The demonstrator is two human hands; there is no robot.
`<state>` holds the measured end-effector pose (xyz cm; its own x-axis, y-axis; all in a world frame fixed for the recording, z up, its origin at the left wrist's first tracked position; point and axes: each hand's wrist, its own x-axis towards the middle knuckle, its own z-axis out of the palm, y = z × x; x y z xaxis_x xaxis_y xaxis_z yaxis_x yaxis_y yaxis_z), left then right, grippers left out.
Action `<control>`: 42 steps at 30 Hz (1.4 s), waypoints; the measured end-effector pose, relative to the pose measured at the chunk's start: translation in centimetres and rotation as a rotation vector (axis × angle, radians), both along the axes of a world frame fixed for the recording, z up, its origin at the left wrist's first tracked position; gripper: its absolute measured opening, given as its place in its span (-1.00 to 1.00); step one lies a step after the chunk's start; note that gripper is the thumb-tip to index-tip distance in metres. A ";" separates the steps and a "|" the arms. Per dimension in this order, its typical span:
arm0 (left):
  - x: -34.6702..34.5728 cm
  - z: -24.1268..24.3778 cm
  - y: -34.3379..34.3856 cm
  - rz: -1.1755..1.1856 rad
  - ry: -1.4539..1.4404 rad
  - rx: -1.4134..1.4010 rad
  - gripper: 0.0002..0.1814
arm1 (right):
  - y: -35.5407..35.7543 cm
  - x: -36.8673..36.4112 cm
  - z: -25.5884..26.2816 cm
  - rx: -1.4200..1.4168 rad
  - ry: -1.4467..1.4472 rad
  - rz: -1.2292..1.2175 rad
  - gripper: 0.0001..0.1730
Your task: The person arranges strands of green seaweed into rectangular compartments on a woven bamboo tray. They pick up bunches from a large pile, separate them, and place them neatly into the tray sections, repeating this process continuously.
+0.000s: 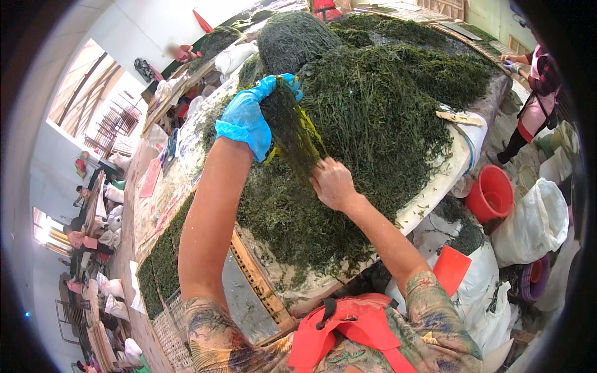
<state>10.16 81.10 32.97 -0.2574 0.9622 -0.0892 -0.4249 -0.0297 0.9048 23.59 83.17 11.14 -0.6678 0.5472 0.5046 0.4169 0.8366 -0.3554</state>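
My left hand (249, 114), in a blue disposable glove, grips the upper end of a hanging clump of dark green seaweed (287, 123). Yellow-green fronds show along the clump's side. At its lower end, my bare right hand (333, 184) has its fingers curled against the strands; blur hides how firmly they are pinched. Under and beyond both hands spreads a large heap of loose seaweed (373, 116) on a table covered in white sheeting (431, 191). Behind my left hand rises a rounded, finer-stranded mound of seaweed (298, 39).
In front of me lies a wooden frame (261, 275) beside a grey board (245, 293). Woven mats with flat seaweed sheets (161, 261) stand left. On the right are a red bucket (489, 193), white sacks (531, 224) and a person in an apron (536, 93). Others work farther left.
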 end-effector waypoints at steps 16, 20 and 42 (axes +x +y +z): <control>4.1 0.7 -3.4 0.102 0.091 0.007 -0.64 | 3.3 5.7 8.0 -0.570 0.434 0.436 -0.49; 2.2 -1.0 -2.6 0.009 0.028 0.013 -0.64 | 1.5 2.8 6.6 -1.181 0.432 0.904 -0.54; -4.2 -24.1 -3.8 0.113 -0.337 -0.364 -0.54 | -2.1 8.2 7.0 -1.644 0.599 0.424 -0.65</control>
